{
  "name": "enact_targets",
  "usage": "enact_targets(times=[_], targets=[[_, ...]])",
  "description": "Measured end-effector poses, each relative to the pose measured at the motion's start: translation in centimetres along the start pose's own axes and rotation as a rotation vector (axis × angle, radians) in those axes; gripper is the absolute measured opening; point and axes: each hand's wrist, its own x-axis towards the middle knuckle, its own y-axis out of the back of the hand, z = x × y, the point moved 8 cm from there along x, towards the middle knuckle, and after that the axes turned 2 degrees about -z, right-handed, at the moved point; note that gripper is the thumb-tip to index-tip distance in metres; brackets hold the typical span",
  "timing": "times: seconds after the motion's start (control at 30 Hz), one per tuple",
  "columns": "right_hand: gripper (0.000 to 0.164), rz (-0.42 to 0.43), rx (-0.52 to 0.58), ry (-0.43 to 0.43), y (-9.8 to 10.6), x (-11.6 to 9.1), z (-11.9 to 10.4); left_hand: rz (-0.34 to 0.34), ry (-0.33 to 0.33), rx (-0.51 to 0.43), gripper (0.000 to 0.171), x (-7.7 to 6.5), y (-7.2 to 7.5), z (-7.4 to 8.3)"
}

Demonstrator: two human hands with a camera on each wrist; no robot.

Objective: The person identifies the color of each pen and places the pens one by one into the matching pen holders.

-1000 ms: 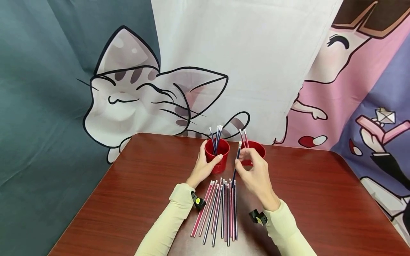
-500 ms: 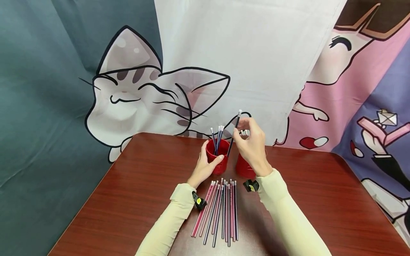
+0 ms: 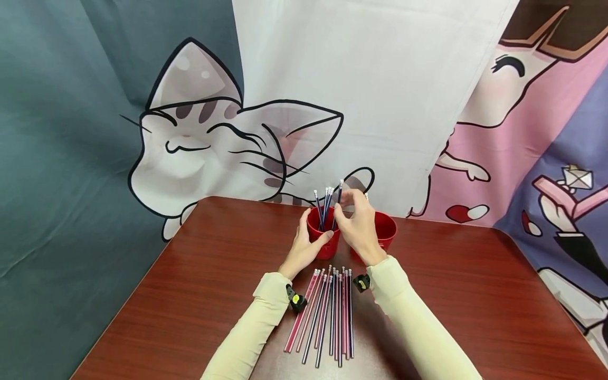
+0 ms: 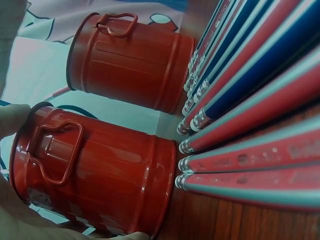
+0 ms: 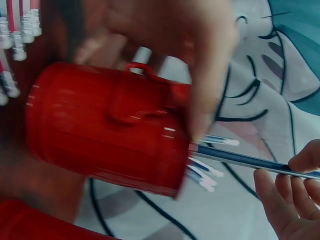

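Note:
My left hand (image 3: 304, 250) grips the left red metal bucket (image 3: 328, 250), thumb across its front. Inside that bucket stand several dark blue pencils (image 3: 319, 205), eraser ends up. Over its right rim, my right hand (image 3: 358, 226) pinches another dark blue pencil (image 5: 240, 158), whose lower end is inside the bucket. A second red bucket (image 3: 387, 232) stands just to the right, partly hidden behind my right hand; an eraser tip shows above it. In the left wrist view, the gripped bucket (image 4: 110, 160) shows its side handle and my fingers at its rim.
Pink and dark blue pencils (image 3: 323, 316) lie in a loose row on the brown table (image 3: 214, 264), in front of the buckets, erasers toward them. A printed cloth backdrop (image 3: 380, 79) hangs right behind the table's far edge.
My right hand has lifted the dark blue pencil from above the row, carried it up and left, then lowered it into the left bucket. My left hand keeps its grip on the bucket.

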Motion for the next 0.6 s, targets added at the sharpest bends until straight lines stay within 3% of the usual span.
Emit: enact_targets(times=[0.33, 0.6], targets=[[0.021, -0.108, -0.024, -0.099, -2.3, -2.9, 3.0, 0.024, -0.014, 0.044, 0.079, 0.1, 0.1, -0.2], [0.021, -0.137, -0.019, -0.151, -2.6, -3.3, 4.0, 0.027, -0.019, 0.049, 0.078, 0.1, 0.0, -0.3]])
